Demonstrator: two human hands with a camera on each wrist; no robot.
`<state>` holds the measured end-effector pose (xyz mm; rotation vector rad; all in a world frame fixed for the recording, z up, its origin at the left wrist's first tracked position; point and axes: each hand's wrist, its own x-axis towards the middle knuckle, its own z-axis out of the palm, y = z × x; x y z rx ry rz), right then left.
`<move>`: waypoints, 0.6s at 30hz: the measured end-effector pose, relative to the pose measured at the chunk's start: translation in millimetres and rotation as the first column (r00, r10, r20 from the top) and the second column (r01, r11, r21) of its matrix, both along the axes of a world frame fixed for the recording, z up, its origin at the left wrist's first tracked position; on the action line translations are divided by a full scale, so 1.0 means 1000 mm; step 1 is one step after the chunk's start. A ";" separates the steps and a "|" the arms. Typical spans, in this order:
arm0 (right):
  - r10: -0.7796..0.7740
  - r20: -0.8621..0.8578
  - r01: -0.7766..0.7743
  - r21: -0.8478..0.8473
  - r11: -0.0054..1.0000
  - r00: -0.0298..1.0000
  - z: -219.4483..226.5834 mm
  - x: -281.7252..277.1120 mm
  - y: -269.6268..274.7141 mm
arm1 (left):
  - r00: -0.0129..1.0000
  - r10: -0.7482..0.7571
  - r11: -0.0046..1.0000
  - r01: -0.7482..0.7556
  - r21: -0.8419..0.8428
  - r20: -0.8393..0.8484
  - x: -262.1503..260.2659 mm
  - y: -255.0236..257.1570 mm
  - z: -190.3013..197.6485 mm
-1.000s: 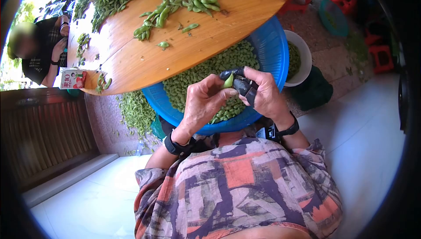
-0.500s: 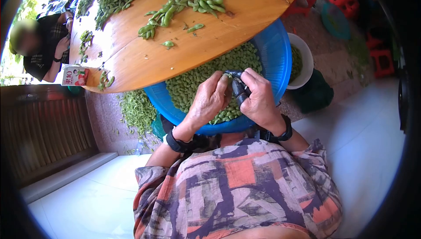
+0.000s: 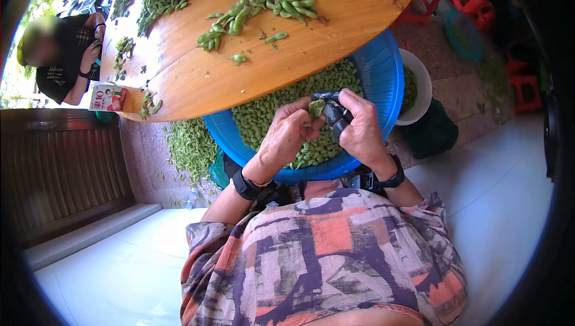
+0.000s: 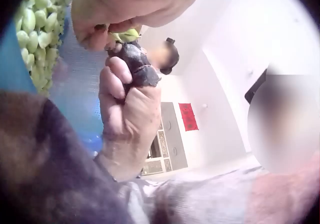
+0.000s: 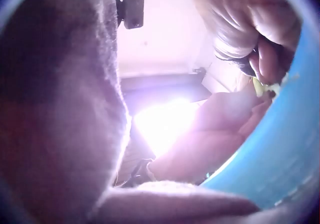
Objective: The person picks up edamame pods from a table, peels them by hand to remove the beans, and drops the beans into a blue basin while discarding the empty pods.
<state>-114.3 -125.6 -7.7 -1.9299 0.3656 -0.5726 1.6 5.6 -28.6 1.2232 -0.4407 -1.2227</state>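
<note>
Over the basin, my left hand (image 3: 286, 131) pinches a green soybean pod (image 3: 317, 107) between thumb and fingers. My right hand (image 3: 362, 133) meets it from the other side, its black-wrapped thumb and finger bent against the pod. In the left wrist view the pod (image 4: 129, 35) pokes out between the left fingertips and the dark wrapping. It looks crumpled and partly split, and fingers hide its lower end. Below both hands, shelled green beans (image 3: 257, 125) fill much of a blue plastic basin (image 3: 383, 65).
A wooden table (image 3: 179, 86) overhangs the basin's far side, bearing pods (image 3: 236, 17) in piles and a small carton (image 3: 108, 97). Empty-looking hulls (image 3: 190, 146) lie on the floor at left. A white bucket (image 3: 424, 86) and red stools (image 3: 470, 0) stand right. Another person sits far left.
The pod was plump and upright in my left fingers, then mostly covered by the left hand. Now it shows again, crumpled. Both hands stay over the basin.
</note>
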 end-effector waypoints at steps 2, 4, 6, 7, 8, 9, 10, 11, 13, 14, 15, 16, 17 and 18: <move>-0.005 -0.006 0.006 0.070 0.998 1.000 0.004 -0.007 -0.005 | 1.000 -0.001 1.000 0.001 0.014 -0.019 -0.005 0.003 0.011; -0.089 -0.048 0.095 0.139 0.986 0.995 0.005 -0.023 -0.017 | 0.993 -0.081 0.997 0.082 -0.012 0.084 -0.002 0.007 0.018; -0.323 -0.035 0.325 0.114 0.939 0.946 0.019 -0.039 -0.040 | 0.908 -0.194 0.981 0.189 0.050 0.370 0.005 0.017 0.044; -0.447 0.003 0.446 -0.069 0.892 0.895 0.026 -0.044 -0.055 | 0.734 -0.310 0.948 0.283 0.144 0.604 0.009 0.021 0.059; -0.510 0.036 0.499 -0.280 0.820 0.859 0.027 -0.054 -0.073 | 0.685 -0.284 0.953 0.278 0.121 0.670 0.016 0.025 0.071; -0.591 -0.029 0.526 -0.422 0.738 0.806 0.029 -0.064 -0.085 | 0.694 -0.158 0.980 0.196 0.027 0.702 0.025 0.030 0.080; -0.618 -0.047 0.541 -0.437 0.719 0.785 0.025 -0.072 -0.098 | 0.629 -0.007 0.999 0.032 -0.017 0.777 0.036 0.034 0.086; -0.638 -0.091 0.529 -0.477 0.702 0.765 0.015 -0.084 -0.110 | 0.469 0.080 0.997 -0.039 -0.070 0.880 0.057 0.038 0.081; -0.643 -0.067 0.548 -0.460 0.699 0.763 0.018 -0.086 -0.107 | 0.094 0.141 0.960 -0.258 -0.113 0.986 0.084 0.029 0.095; -0.642 -0.063 0.549 -0.458 0.699 0.764 0.017 -0.085 -0.104 | 0.045 0.053 0.955 -0.293 -0.037 0.998 0.099 0.029 0.096; -0.642 -0.056 0.556 -0.447 0.701 0.765 0.016 -0.083 -0.101 | 0.041 0.053 0.956 -0.292 -0.039 0.998 0.106 0.026 0.095; -0.644 -0.049 0.563 -0.437 0.701 0.764 0.015 -0.080 -0.098 | 0.066 0.013 0.968 -0.253 0.004 0.998 0.111 0.024 0.091; -0.646 -0.047 0.565 -0.438 0.699 0.762 0.017 -0.078 -0.096 | 0.092 -0.028 0.976 -0.212 0.047 0.995 0.116 0.023 0.088; -0.638 -0.061 0.553 -0.441 0.707 0.768 0.018 -0.077 -0.094 | 0.088 -0.043 0.977 -0.206 0.060 0.995 0.121 0.022 0.083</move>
